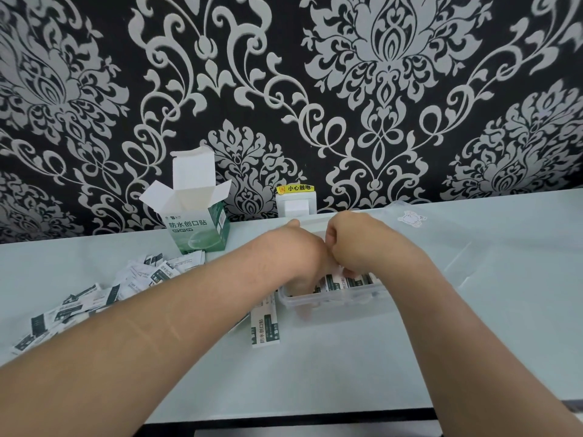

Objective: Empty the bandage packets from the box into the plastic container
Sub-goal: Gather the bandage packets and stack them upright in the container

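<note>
The fingers [349,272] of the right hand [356,244] curl downward onto a row of bandage packets [342,282] standing in the plastic container [331,300]. Whether they pinch one or only press on the row cannot be told. The left hand [296,252] touches the right at the knuckles and reaches down into the container's left end. Its fingers are mostly hidden behind the hand and the clear wall, so their hold cannot be told either.

The container sits around the middle of the counter [347,367], a little toward its far edge. A single packet [265,328] lies flat just beside the container's near-left corner. More loose packets [94,294] lie in a scattered heap toward the counter's left edge, partly under the left forearm.

The box [197,225] stands upright at the far edge, left of the hands, with its top flaps open.

A clear plastic sheet or lid with a small sticker [411,218] lies toward the far right. A wall socket [296,203] with a yellow label sits on the patterned wallpaper [378,89] behind the counter.
</note>
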Demonstrator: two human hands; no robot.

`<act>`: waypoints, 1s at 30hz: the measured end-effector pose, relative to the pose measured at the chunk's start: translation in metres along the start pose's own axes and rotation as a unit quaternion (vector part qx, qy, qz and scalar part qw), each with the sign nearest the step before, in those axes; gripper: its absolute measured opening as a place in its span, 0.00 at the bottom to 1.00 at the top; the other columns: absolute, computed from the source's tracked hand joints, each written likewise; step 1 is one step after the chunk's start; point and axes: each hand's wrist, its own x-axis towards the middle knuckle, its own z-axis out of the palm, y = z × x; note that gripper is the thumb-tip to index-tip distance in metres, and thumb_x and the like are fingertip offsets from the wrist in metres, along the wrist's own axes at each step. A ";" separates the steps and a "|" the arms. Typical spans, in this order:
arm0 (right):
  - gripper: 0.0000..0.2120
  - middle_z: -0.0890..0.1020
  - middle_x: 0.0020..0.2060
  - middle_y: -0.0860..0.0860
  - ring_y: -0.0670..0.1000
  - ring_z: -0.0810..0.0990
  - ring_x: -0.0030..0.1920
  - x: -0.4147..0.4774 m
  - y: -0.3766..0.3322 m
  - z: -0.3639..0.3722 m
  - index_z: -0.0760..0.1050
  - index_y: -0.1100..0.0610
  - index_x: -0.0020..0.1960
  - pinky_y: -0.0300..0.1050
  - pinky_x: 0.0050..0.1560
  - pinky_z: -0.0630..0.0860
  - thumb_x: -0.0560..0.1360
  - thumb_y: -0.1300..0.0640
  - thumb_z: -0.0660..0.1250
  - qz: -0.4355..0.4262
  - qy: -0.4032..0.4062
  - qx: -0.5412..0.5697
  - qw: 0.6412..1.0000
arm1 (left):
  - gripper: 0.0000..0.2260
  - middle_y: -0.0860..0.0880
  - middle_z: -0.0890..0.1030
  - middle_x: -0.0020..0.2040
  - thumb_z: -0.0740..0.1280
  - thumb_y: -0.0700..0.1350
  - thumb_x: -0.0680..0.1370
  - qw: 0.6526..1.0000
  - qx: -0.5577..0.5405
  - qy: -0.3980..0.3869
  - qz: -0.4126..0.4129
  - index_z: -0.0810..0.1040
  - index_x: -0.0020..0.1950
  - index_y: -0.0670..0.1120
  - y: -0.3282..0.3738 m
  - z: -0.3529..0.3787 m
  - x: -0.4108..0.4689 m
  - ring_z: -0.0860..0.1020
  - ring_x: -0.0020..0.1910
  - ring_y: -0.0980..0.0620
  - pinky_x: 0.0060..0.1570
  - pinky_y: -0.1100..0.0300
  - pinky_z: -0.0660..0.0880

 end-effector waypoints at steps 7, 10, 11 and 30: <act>0.11 0.81 0.50 0.56 0.58 0.84 0.45 -0.001 0.000 -0.004 0.73 0.60 0.55 0.52 0.50 0.81 0.75 0.66 0.57 0.013 0.014 0.004 1.000 | 0.06 0.53 0.74 0.39 0.66 0.51 0.76 0.995 -0.091 0.048 0.011 0.73 0.48 0.50 -0.014 0.010 0.003 0.73 0.39 0.50 0.36 0.57 0.68; 0.09 0.80 0.48 0.56 0.58 0.85 0.41 0.002 0.002 -0.001 0.73 0.59 0.52 0.49 0.41 0.83 0.76 0.66 0.57 0.026 0.009 0.032 0.999 | 0.07 0.53 0.82 0.42 0.69 0.52 0.73 0.979 -0.180 0.084 0.036 0.81 0.46 0.49 -0.025 0.013 0.004 0.78 0.43 0.51 0.40 0.59 0.75; 0.08 0.81 0.48 0.56 0.58 0.85 0.40 0.003 0.002 -0.001 0.73 0.59 0.51 0.48 0.40 0.83 0.76 0.66 0.57 0.030 0.009 0.040 0.999 | 0.07 0.53 0.83 0.43 0.69 0.51 0.73 0.976 -0.192 0.096 0.039 0.82 0.46 0.50 -0.026 0.014 0.004 0.79 0.43 0.52 0.41 0.60 0.75; 0.06 0.83 0.43 0.56 0.58 0.84 0.42 0.012 0.005 0.011 0.75 0.60 0.47 0.52 0.47 0.82 0.71 0.66 0.64 0.019 0.041 0.017 0.999 | 0.05 0.58 0.78 0.34 0.68 0.44 0.72 0.948 -0.231 0.216 0.020 0.83 0.40 0.52 -0.027 0.026 0.005 0.75 0.36 0.56 0.41 0.59 0.76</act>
